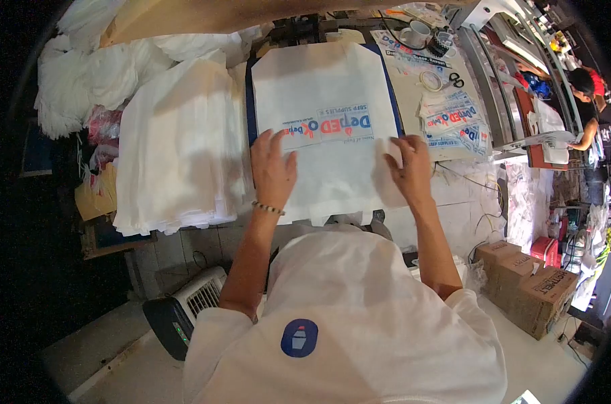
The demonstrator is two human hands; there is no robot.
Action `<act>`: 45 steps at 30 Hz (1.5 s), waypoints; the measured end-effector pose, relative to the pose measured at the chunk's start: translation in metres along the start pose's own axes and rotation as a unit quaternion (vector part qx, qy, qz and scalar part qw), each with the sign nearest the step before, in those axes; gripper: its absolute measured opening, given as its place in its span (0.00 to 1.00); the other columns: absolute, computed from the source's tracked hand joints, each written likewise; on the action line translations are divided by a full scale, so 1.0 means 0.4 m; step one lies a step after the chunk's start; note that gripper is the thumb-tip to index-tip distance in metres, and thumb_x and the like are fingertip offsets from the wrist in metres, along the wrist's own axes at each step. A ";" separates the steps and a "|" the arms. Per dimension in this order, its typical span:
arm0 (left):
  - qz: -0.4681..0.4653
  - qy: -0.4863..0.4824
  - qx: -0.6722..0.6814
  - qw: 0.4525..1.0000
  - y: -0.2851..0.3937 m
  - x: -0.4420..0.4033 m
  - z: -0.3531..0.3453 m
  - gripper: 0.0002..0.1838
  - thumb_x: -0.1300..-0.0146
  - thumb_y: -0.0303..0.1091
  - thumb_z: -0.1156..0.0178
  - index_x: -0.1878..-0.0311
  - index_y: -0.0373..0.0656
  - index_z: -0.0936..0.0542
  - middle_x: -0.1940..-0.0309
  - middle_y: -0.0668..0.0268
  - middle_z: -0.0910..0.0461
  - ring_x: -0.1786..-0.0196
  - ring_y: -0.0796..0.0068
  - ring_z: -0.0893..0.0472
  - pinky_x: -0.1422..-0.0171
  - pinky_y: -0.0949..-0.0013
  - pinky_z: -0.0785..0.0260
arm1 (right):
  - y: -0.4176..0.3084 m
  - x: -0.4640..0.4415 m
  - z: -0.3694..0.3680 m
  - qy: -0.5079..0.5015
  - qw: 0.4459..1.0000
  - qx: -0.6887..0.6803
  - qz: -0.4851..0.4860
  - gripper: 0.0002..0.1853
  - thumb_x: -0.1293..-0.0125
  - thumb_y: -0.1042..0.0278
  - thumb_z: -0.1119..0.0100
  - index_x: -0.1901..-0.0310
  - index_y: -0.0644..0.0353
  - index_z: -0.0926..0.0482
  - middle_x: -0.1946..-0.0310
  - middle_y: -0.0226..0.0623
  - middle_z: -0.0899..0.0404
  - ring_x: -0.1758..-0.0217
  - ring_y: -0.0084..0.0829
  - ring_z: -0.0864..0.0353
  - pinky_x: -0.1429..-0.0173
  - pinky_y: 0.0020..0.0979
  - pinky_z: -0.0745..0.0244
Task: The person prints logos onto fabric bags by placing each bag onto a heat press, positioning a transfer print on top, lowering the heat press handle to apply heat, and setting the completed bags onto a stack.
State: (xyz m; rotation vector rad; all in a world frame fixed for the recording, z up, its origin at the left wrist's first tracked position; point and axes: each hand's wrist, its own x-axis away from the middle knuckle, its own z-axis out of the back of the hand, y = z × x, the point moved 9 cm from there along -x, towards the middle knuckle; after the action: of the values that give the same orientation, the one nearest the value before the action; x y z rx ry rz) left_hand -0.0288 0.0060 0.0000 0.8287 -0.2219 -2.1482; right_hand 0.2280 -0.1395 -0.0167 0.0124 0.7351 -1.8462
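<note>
A white fabric bag lies flat over a dark blue board. On it is a rectangular print sheet with blue and red lettering, upside down from where I stand. My left hand rests at the left end of the print sheet, fingers spread, a beaded bracelet on the wrist. Near the bag's right edge is my right hand, its fingers bent and apart. Neither hand visibly grips anything.
To the left stands a tall stack of white bags. More print sheets and black-handled scissors lie at right. Cardboard boxes sit on the floor. Another person works at the far right.
</note>
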 end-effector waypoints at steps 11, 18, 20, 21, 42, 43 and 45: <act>-0.076 -0.090 0.056 0.991 -0.010 -0.006 -0.119 0.16 0.49 0.34 0.29 0.56 0.42 0.17 0.52 0.59 0.21 0.45 0.55 0.24 0.38 0.53 0.34 | -0.153 0.045 -0.204 -0.117 0.981 -0.017 0.157 0.27 0.37 0.57 0.34 0.37 0.51 0.23 0.26 0.47 0.38 0.23 0.55 0.44 0.23 0.58 0.49; -0.097 -0.140 0.063 0.983 0.034 -0.043 -0.151 0.15 0.50 0.36 0.26 0.61 0.42 0.18 0.60 0.62 0.20 0.52 0.56 0.22 0.47 0.54 0.31 | -0.162 0.025 -0.179 -0.106 0.983 -0.047 0.142 0.24 0.42 0.60 0.31 0.43 0.53 0.18 0.28 0.48 0.36 0.25 0.57 0.41 0.24 0.57 0.46; -0.106 -0.119 0.062 0.985 0.038 -0.045 -0.160 0.12 0.48 0.36 0.28 0.63 0.42 0.18 0.61 0.62 0.20 0.53 0.57 0.22 0.48 0.55 0.31 | -0.159 0.026 -0.181 -0.099 0.983 -0.059 0.142 0.24 0.43 0.61 0.30 0.43 0.53 0.18 0.28 0.49 0.36 0.25 0.58 0.41 0.24 0.57 0.46; -0.108 -0.120 0.063 0.985 0.039 -0.045 -0.165 0.12 0.48 0.36 0.28 0.63 0.42 0.18 0.61 0.62 0.20 0.53 0.57 0.22 0.48 0.55 0.31 | -0.158 0.026 -0.178 -0.093 0.983 -0.071 0.141 0.23 0.44 0.62 0.30 0.44 0.53 0.18 0.28 0.49 0.36 0.25 0.58 0.41 0.25 0.57 0.45; -0.034 -0.094 0.125 0.987 -0.114 -0.139 -0.194 0.03 0.45 0.29 0.33 0.72 0.41 0.16 0.71 0.60 0.20 0.64 0.56 0.19 0.58 0.58 0.26 | -0.180 0.037 -0.200 -0.125 0.982 -0.049 0.135 0.23 0.41 0.64 0.37 0.42 0.51 0.19 0.29 0.46 0.33 0.24 0.56 0.42 0.23 0.62 0.50; -0.039 -0.086 0.136 0.986 -0.117 -0.138 -0.195 0.03 0.45 0.29 0.33 0.72 0.41 0.16 0.71 0.60 0.20 0.64 0.56 0.19 0.59 0.58 0.26 | -0.181 0.038 -0.197 -0.127 0.981 -0.050 0.137 0.23 0.41 0.64 0.37 0.42 0.51 0.19 0.29 0.46 0.33 0.24 0.56 0.42 0.23 0.62 0.50; -0.046 -0.078 0.145 0.985 -0.131 -0.152 -0.197 0.03 0.45 0.29 0.33 0.71 0.41 0.16 0.70 0.60 0.20 0.64 0.57 0.19 0.59 0.58 0.26 | -0.182 0.034 -0.199 -0.133 0.981 -0.041 0.138 0.22 0.40 0.63 0.37 0.42 0.51 0.19 0.29 0.45 0.34 0.24 0.56 0.42 0.23 0.62 0.50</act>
State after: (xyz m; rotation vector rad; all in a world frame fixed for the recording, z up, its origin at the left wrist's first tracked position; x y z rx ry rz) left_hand 0.0161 0.0947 -0.0527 0.8461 -0.5994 -2.3035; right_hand 0.1340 -0.0964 -0.0510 -0.1755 0.5893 -1.5155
